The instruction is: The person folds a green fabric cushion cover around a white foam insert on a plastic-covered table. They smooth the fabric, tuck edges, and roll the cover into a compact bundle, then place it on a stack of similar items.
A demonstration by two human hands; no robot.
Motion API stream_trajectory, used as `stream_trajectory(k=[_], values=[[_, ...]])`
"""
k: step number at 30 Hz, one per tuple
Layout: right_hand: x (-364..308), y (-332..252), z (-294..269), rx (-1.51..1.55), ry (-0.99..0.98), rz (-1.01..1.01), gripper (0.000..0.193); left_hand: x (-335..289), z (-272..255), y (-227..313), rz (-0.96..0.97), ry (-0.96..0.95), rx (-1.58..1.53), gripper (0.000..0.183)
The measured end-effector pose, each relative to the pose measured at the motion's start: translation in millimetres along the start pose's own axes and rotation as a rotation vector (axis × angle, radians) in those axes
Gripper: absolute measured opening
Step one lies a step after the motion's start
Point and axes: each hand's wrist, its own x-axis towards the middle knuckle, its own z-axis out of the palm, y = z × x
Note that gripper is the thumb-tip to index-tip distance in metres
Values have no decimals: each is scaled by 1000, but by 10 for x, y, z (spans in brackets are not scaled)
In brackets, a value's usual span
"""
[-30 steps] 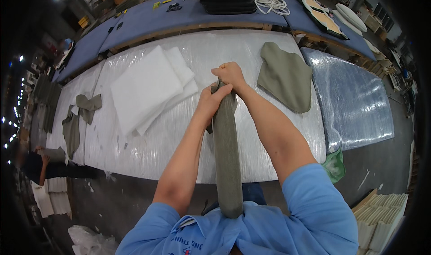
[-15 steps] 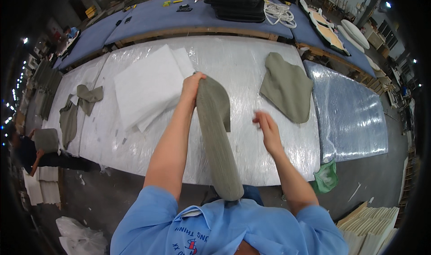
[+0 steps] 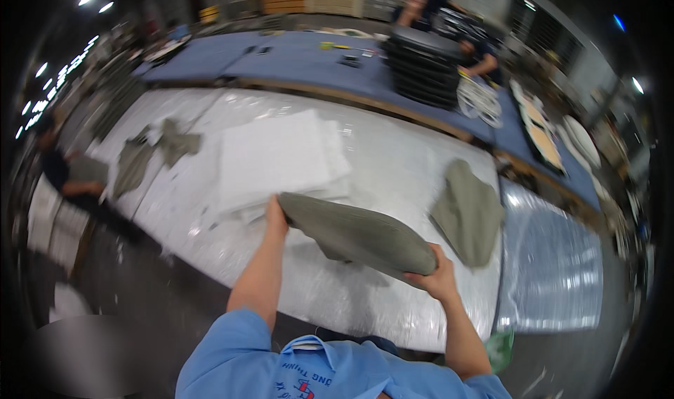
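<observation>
An olive-grey padded cushion (image 3: 358,234) is held up in front of me over the plastic-covered table (image 3: 400,142), its long edge facing me. My left hand (image 3: 276,218) grips its left end, fingers mostly hidden behind it. Around the right end, my right hand (image 3: 438,275) is closed with the thumb on the near side. A stack of white sheets (image 3: 274,157) lies just beyond my left hand. To the right of the cushion, a piece of olive-grey fabric (image 3: 469,216) lies flat on the plastic.
Smaller fabric pieces (image 3: 135,164) lie at far left. Behind runs a blue-topped table (image 3: 302,56) with stacked black pads (image 3: 423,69) and white cord (image 3: 480,102). A plastic-wrapped panel (image 3: 554,258) adjoins on the right. One person (image 3: 60,164) is at left; others are behind.
The cushion has swung from pointing toward my body to lying crosswise. My right hand, free before, now holds its right end. My view has tilted up and turned.
</observation>
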Motion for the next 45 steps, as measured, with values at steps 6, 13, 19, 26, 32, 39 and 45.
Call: stream_trajectory(k=[6, 13, 19, 26, 32, 39, 45], values=[[498, 121, -274, -43, -204, -191, 87, -1836, -1980, -211, -257, 205, 844, 47], [967, -42, -426, -226, -512, -412, 91, -5173, -3536, -477, -619, 913, 953, 33], [1104, -768, 94, -225, -609, -386, 82, -6976, -3189, -1358, -676, 1291, 525, 26], [580, -1199, 763, -445, -766, -814, 67, -7587, -2544, -2622, -345, 752, 806, 33], [-241, -1886, 1343, -701, -1039, -1210, 58, -7349, -2802, -2374, -469, 1051, 316, 61], [-1882, -3472, 1421, -556, -1483, -1518, 63, -7105, -3336, -1089, 196, 931, 874, 113], [-2581, -4574, 1736, -541, -1776, -1447, 83, -7691, -3595, 29, 634, 1010, 981, 68]])
